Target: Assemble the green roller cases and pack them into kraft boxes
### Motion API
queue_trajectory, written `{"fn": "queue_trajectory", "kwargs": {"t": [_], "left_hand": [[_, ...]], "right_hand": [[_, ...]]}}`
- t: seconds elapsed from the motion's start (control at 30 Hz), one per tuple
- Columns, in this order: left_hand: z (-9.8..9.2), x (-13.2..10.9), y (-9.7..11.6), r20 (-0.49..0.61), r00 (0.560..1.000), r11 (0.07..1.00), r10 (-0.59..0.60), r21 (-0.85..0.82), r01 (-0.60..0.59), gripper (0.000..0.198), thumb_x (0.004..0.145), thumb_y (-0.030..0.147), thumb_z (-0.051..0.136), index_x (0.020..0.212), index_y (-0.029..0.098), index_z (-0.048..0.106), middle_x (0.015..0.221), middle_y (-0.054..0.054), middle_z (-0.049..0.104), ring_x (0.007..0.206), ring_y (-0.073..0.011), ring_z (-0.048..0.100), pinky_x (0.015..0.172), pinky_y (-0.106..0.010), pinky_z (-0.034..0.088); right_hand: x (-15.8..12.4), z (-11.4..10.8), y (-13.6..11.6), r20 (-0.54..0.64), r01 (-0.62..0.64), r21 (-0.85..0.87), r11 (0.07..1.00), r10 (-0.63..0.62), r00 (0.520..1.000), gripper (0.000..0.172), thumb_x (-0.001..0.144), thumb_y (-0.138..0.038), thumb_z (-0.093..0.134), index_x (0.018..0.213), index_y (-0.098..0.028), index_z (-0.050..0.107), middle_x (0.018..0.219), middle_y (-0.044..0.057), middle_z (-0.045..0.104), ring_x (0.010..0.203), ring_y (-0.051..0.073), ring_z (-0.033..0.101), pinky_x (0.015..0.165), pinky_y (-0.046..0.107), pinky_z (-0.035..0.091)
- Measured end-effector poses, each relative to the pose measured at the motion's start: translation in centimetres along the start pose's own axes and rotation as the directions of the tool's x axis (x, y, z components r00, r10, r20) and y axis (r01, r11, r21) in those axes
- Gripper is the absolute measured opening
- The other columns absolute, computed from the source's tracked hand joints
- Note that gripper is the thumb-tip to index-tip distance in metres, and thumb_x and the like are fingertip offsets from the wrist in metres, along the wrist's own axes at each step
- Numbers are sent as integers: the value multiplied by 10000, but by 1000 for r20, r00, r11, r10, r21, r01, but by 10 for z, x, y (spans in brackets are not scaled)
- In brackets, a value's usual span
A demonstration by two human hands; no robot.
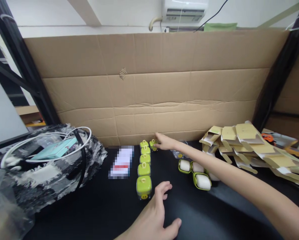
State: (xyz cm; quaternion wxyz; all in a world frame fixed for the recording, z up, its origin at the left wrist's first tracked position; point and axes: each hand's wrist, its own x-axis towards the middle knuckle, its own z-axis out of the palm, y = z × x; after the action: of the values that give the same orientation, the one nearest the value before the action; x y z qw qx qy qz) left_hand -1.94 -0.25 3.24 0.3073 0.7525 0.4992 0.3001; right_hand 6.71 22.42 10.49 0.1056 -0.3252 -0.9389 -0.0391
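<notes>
At the far end of the black table my right hand (pixel 166 142) reaches out, its thumb and fingers closed around a small green-lidded clear box (pixel 153 144). That box stands beside the back of a row of similar boxes, each with a small loop on top; the nearest green-lidded box (pixel 143 186) has a yellow label on its front. My left hand (pixel 156 213) is held over the table to the right of this row, thumb and fingers apart, holding nothing. Right of the hands lie green lids with white padded insides (pixel 203 181), partly hidden by my right forearm.
Clear plastic box parts (pixel 178 154) lie behind the lids. Flattened cardboard boxes (pixel 239 143) are heaped at the right. A grey and black fuzzy bag (pixel 64 176) with a white cable sits at the left. A cardboard sheet (pixel 151 86) walls off the back.
</notes>
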Motion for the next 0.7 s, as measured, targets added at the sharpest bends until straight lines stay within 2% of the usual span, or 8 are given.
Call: {"fn": "queue_trajectory", "kwargs": {"t": [0.17,0.3,0.4,0.53,0.63,0.7], "left_hand": [[2,-1,-2,1,1000,1000,-6,14,6,709,738,163,567,1307,187,145,1411,-231,372,1266,-322,460,1051,-537,393],[4,-1,-4,14,1000,997,26,66,-27,660,757,171,551,1314,171,198,1401,-230,389,1284,-335,433,1052,-541,391],[2,-1,-3,25,1000,996,17,89,-20,636,770,182,549,1309,178,212,1392,-227,399,1272,-332,447,1044,-542,402],[0,0,-2,32,999,995,-7,96,4,615,777,182,546,1293,188,211,1380,-228,399,1243,-331,486,1030,-546,418],[1,0,-5,12,1000,997,12,75,-13,640,780,165,531,1289,200,146,1400,-238,364,1248,-328,488,1028,-551,422],[5,0,-10,-23,999,997,49,62,-48,669,783,157,522,1294,214,94,1419,-240,328,1285,-328,449,1030,-554,418]], "right_hand": [[-35,-14,38,-15,-77,-59,995,77,997,283,923,-309,557,1172,-174,558,1200,84,570,1004,215,595,840,424,507],[-47,-12,55,5,-137,-87,987,138,990,274,927,-313,551,1165,-180,563,1198,82,573,999,211,596,840,421,506],[-43,-5,48,-11,-144,-69,987,143,990,284,925,-316,554,1172,-177,558,1197,81,573,1000,214,596,838,425,507],[-39,-4,27,-91,-99,-7,995,97,991,284,924,-313,556,1172,-176,558,1196,81,573,1001,215,596,839,426,506],[-52,-12,10,-179,-20,64,998,31,983,264,922,-310,558,1143,-165,570,1168,75,585,999,217,594,844,434,497],[-71,-19,-4,-234,56,117,992,-28,972,200,905,-290,575,1046,-152,597,1155,72,583,1037,221,570,873,432,473]]}}
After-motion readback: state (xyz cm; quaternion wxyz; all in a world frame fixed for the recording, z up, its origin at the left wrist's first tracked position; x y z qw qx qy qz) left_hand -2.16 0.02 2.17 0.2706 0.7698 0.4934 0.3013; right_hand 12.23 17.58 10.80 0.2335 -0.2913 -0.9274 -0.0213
